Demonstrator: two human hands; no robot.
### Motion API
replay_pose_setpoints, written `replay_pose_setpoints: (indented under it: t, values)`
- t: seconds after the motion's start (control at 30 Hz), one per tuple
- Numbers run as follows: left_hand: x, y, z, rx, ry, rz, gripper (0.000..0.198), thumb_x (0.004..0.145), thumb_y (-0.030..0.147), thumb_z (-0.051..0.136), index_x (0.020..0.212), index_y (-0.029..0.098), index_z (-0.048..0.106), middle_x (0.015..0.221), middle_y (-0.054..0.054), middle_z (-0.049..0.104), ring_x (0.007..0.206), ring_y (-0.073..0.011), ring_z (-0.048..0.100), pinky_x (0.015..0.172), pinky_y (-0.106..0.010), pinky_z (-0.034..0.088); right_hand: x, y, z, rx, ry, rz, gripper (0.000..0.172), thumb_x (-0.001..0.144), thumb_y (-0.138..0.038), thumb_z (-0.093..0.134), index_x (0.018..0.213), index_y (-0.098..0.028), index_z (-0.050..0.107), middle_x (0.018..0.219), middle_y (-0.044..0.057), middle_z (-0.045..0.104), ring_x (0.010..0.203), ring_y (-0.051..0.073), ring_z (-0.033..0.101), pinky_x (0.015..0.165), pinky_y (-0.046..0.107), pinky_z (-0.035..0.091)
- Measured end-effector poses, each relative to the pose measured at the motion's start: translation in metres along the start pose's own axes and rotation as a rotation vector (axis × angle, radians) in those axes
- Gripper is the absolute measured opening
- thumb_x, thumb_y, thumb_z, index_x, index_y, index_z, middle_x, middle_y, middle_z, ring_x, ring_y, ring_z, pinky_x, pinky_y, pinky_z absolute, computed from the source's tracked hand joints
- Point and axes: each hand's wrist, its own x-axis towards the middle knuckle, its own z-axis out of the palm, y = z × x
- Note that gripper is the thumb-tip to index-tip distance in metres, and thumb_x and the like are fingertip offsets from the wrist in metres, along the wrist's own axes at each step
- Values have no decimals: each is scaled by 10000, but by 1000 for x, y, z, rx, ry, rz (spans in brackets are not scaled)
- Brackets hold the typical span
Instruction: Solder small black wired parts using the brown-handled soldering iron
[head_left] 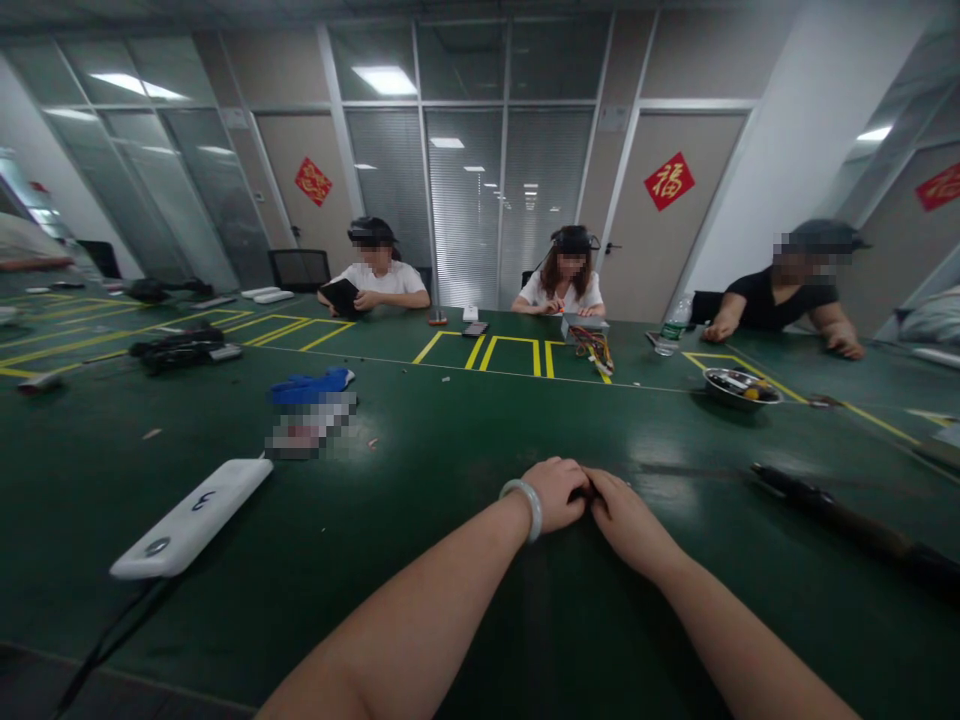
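The left hand (555, 492) and the right hand (628, 518) lie together on the green worktop (450, 440). Both are curled with knuckles up, and their fingertips touch just ahead of the person. A small dark bit (589, 490) shows where the fingertips meet. It is too small to tell what it is, and I cannot tell whether either hand is clamped on it or only rests against it. A pale bangle (525, 505) sits on the left wrist. Both forearms lie low over the worktop.

In my judgement, fingertip work this fine goes best with the wrists resting on the worktop and the pinch kept light. The bit should stay low over the surface, since a dark piece dropped on dark green would be hard to find.

To the left, well apart from the hands, lies a flat white box (191, 518) with a cable (112, 630) trailing off toward the near edge. To the right, also well apart, lies a long dark rod (847, 520).

Farther out are a blue cloth (311, 385), a metal bowl (742, 388) holding small pieces, a bundle of coloured wires (596, 350) and a water bottle (675, 325). Yellow tape lines (487, 350) mark off boxes on the worktop.

Three other people sit along the far side, each with their hands at their own things, nowhere near the person's hands.
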Motion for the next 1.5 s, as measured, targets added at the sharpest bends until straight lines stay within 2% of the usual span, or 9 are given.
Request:
replay_pose_setpoints:
  t: [0.3,0.57,0.7,0.8,0.93,1.07,1.13,1.27,1.5]
  values:
    - [2,1,-2,-15,-18,-36,176,813,284,537,945,197,615,1023,-45,597,968,-195,547,915,-341,426,5,9,4,-40,0,18,494,767,-132,387,1243,-204,496,1296,59,494,1209,193,426,1048,381,297]
    - [0,5,-4,-12,-23,-63,191,829,294,543,982,210,619,1069,-34,613,1009,-188,551,942,-339,416,5,15,10,-205,-51,84,502,838,-226,362,1336,-245,421,1436,25,350,1341,208,252,1079,431,235]
    - [-4,7,-28,-54,78,-175,215,852,309,526,1036,245,616,1064,-13,633,1015,-185,561,933,-344,421,4,10,8,-246,-53,86,484,874,-256,314,1350,-259,399,1449,16,329,1360,205,218,1082,446,224]
    - [-14,-4,-70,-150,283,-376,239,877,322,487,1058,226,610,1050,-27,642,984,-169,577,896,-302,445,5,8,6,-243,-77,96,484,889,-286,299,1368,-297,372,1460,-1,308,1366,206,204,1077,458,234]
    - [-70,-60,-146,-87,412,-631,291,893,361,424,1049,217,623,1013,-42,653,910,-165,599,817,-267,471,6,10,4,-224,-116,112,482,906,-331,277,1383,-330,340,1475,-17,275,1372,217,192,1071,496,236]
    - [-182,-145,-215,297,366,-1062,342,826,360,472,1085,207,635,1105,-89,632,1028,-255,569,919,-355,411,7,11,5,-227,-115,133,481,906,-341,275,1381,-322,349,1472,-15,279,1368,224,202,1062,507,255]
    - [-237,-183,-238,266,254,-1386,423,789,384,503,1155,195,599,1158,-108,617,1060,-283,561,886,-351,423,8,8,7,-246,-89,155,479,897,-336,293,1367,-301,378,1459,1,305,1356,237,231,1054,510,269]
    - [-294,-231,-257,197,201,-1565,422,771,396,499,1043,99,629,1048,-168,656,979,-315,605,765,-339,452,14,-10,16,-280,-33,112,495,881,-345,344,1367,-261,389,1436,39,345,1280,265,362,1024,493,320]
    - [-290,-282,-252,25,128,-1606,358,705,498,570,623,151,602,791,-156,672,966,-355,600,741,-340,439,55,-75,42,-266,-38,-121,512,881,-270,367,1393,-256,362,1450,28,331,1281,232,357,1057,437,295]
